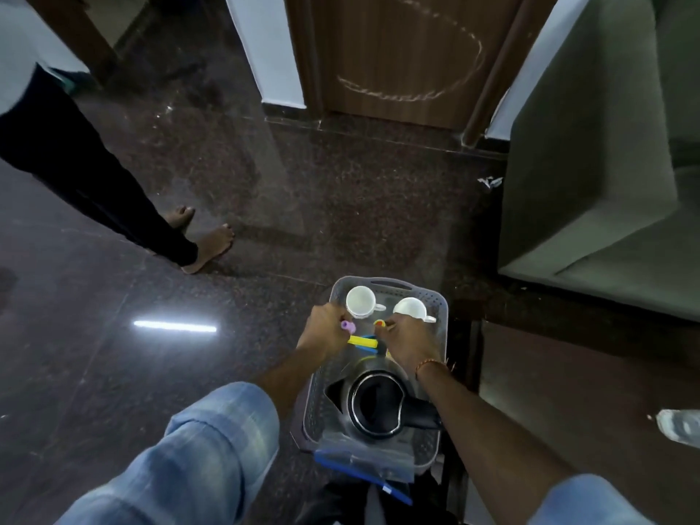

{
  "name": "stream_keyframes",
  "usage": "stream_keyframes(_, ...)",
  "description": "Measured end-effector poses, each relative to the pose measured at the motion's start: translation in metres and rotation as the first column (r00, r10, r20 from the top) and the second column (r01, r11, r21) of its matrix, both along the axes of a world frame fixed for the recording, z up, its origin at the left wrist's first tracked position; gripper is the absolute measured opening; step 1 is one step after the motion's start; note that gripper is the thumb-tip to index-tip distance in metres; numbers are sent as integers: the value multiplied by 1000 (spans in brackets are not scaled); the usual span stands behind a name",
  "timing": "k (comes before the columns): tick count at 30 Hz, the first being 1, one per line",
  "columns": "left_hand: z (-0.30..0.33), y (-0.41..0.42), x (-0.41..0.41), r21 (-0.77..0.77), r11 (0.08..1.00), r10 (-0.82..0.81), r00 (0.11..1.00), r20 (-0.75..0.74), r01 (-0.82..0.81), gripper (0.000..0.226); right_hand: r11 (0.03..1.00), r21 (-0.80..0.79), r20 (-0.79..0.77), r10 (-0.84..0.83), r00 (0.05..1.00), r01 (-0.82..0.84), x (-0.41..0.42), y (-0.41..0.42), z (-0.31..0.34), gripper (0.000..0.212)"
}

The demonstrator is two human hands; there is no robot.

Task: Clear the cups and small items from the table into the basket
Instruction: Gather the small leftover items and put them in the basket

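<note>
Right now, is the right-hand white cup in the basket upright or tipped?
Tipped: the right white cup leans on its side in the basket; its mouth faces sideways.
</note>
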State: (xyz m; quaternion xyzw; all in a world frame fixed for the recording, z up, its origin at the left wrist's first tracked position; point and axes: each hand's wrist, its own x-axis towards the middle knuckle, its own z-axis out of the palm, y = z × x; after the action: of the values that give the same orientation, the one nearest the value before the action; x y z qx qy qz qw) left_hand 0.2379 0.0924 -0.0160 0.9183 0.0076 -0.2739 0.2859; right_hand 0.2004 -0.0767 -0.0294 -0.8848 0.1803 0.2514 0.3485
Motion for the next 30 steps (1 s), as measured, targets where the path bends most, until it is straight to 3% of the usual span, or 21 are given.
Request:
stream_keyframes(5, -19, 3, 10, 0, 998, -55, 998, -5, 55, 12, 998, -5, -35, -62, 997, 62, 5, 12, -11, 43)
stream_keyframes(11, -27, 7, 18, -14, 999, -42, 999, -33, 42, 36, 992, -17, -33, -124, 992, 124, 2, 9, -9, 31)
stream_keyframes(20, -14, -17, 13, -27, 994, -111, 994, -24, 110, 36, 987, -7, 5, -161, 987, 161, -8, -12, 13, 23)
stream_keyframes(25, 10, -69, 5, -76, 960, -266, 963, 40, 269, 31, 976, -51, 27, -212, 977, 214, -32, -46, 37, 29)
stream_keyframes(30, 49, -164, -13, -101, 834, -530, 838, 130, 543, 24, 917, -37, 95, -393, 914, 398, -80, -117, 66, 26)
